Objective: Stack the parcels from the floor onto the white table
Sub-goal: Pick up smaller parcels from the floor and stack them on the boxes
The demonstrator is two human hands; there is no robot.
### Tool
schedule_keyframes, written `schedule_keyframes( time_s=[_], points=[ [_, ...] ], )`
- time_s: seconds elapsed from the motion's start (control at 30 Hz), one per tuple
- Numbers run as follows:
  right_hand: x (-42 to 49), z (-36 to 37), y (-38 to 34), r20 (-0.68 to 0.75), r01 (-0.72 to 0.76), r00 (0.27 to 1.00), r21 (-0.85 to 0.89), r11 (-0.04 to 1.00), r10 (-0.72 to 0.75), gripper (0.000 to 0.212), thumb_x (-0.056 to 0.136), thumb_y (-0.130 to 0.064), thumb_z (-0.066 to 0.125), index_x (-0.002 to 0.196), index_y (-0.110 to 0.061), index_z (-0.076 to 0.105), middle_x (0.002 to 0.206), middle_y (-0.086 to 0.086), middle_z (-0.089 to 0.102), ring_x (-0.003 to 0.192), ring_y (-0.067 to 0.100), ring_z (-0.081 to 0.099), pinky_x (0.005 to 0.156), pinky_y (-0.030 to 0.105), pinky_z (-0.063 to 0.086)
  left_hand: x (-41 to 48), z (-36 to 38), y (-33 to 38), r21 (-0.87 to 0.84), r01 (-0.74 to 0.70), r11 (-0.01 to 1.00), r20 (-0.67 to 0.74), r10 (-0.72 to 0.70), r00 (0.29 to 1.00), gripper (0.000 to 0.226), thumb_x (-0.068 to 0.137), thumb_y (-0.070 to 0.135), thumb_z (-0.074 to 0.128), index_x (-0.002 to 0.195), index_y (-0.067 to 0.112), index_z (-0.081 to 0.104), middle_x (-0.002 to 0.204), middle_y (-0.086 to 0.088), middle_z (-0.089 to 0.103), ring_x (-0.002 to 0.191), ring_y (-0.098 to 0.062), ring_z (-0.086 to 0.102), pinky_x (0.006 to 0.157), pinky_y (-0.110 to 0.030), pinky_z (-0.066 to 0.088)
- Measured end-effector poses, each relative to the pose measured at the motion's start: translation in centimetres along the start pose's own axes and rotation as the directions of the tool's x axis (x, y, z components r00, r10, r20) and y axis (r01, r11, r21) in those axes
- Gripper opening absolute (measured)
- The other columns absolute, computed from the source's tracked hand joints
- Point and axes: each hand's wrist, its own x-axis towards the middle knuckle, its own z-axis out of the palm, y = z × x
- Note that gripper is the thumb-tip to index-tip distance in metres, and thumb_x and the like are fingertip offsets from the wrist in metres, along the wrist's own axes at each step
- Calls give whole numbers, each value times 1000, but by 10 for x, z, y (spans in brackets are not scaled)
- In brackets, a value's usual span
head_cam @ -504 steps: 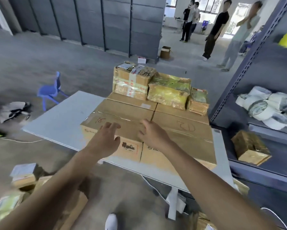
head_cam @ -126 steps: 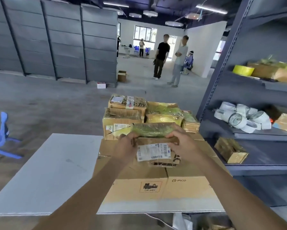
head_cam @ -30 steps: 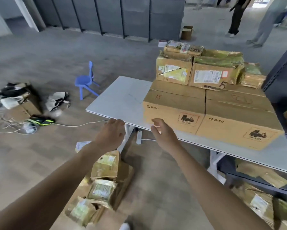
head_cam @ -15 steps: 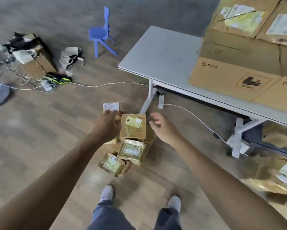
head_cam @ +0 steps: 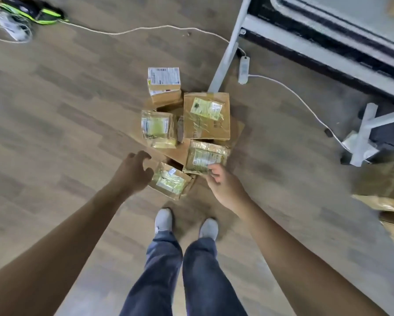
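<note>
Five parcels lie bunched on flattened cardboard on the floor, just beside a leg of the surface. None is lifted yet. They sit close to that leg, I judge, so each trip up is short. The person stands bent over them, both arms stretched down and forward, feet just behind the pile. The left hand hangs released, fingers loosely curled and holding nothing, beside the left edge of the nearest parcel. The right hand has fingertips on the near edge of the right parcel; whether it already pinches it I cannot tell. The hands face inward, likely to take a parcel from both sides.
</note>
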Motion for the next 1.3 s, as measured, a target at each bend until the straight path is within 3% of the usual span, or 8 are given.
schedule_keyframes(
  time_s=[0.23,0.47,0.63,0.7,0.77,0.9,1.1,1.3],
  points=[
    [86,101,98,114,-81,990,-51,995,87,40,100,-38,46,138,-25,45,138,-2,52,118,13,55,97,33,46,97,123,-92,7,140,990,47,-140,989,41,89,16,53,129,14,51,130,-15,49,115,-32,53,88,-30,38],
    [172,185,172,134,-154,978,-47,987,159,45,99,-36,48,140,-18,45,137,3,54,120,19,56,99,34,45,194,225,-157,53,145,988,76,-149,986,58,87,13,53,142,18,37,142,-13,39,122,-32,48,88,-28,36],
    [210,223,197,131,-278,954,56,959,269,31,97,-32,48,124,-17,55,97,0,67,93,23,65,80,37,50,245,251,-188,82,214,973,97,-222,970,70,85,14,53,149,17,24,149,-13,34,131,-31,40,102,-36,36],
    [221,233,200,140,-334,938,120,935,317,24,93,-28,50,108,-13,59,85,1,67,76,23,62,73,37,51,257,256,-195,45,264,963,126,-268,955,69,86,16,52,149,16,23,147,-12,38,127,-31,45,98,-37,40],
    [227,240,199,144,-390,920,219,895,365,21,89,-26,53,104,-12,59,86,5,63,83,28,63,82,44,56,263,263,-199,-37,284,958,149,-276,950,61,85,16,52,144,16,35,134,-11,52,112,-29,53,83,-32,42],
    [222,242,186,172,-424,905,288,859,389,21,89,-31,55,105,-19,56,95,3,60,97,24,62,89,51,54,248,257,-199,-86,279,957,126,-267,955,38,83,19,51,121,14,54,99,-9,62,91,-30,58,74,-33,45],
    [181,208,118,201,-390,916,247,887,346,16,96,-33,50,96,-17,49,85,-1,51,102,31,60,90,54,52,186,181,-190,85,256,963,71,-263,962,35,87,30,50,118,12,51,112,-14,61,89,-30,52,75,-32,35],
    [114,134,15,172,-306,946,204,930,274,33,98,-39,46,120,-14,47,98,1,54,101,26,58,92,51,51,101,74,-142,-96,268,959,-19,-271,962,33,85,41,54,109,18,53,106,-11,64,84,-29,53,71,-33,38]
  ],
)
